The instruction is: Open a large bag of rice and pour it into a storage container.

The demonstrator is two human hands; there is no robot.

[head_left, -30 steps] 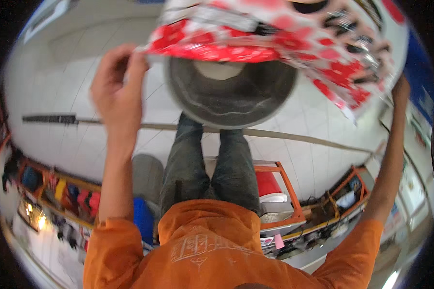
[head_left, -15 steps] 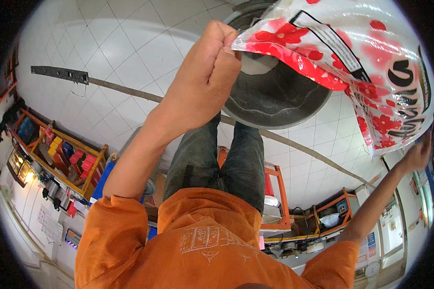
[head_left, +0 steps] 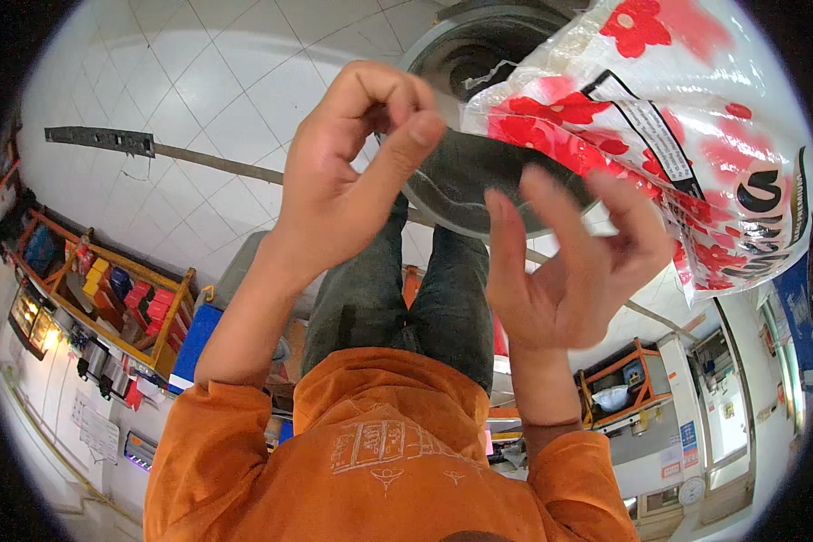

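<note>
Left hand (head_left: 339, 185) loosely curled, right hand (head_left: 574, 275) spread: in the head view both appear empty. Beyond them, rightward, the flowered bag (head_left: 659, 135) overlaps the grey basin (head_left: 470, 176); without a grip or unseen support, its weight could make it slump sideways.

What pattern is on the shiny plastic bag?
The shiny white plastic bag has red flowers, clearest in head view.
</note>
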